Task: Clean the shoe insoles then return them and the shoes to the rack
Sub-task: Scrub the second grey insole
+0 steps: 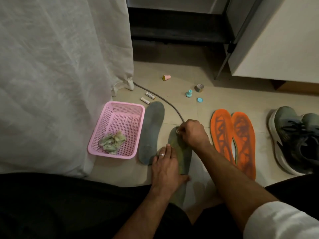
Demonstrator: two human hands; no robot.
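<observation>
A grey-green insole lies on the floor in front of me. My left hand presses flat on its near half, fingers straight. My right hand is curled over the insole's toe end and pinches something small and pale; what it is I cannot tell. A second grey insole lies to the left. Two orange insoles lie side by side on the right. A grey-green sneaker with black laces stands at the far right. The dark shoe rack is at the back.
A pink plastic basket holding crumpled used wipes sits left of the insoles. Two batteries, a grey cable, a pink cap, teal caps and a tape roll lie on the floor. White curtain fabric hangs left.
</observation>
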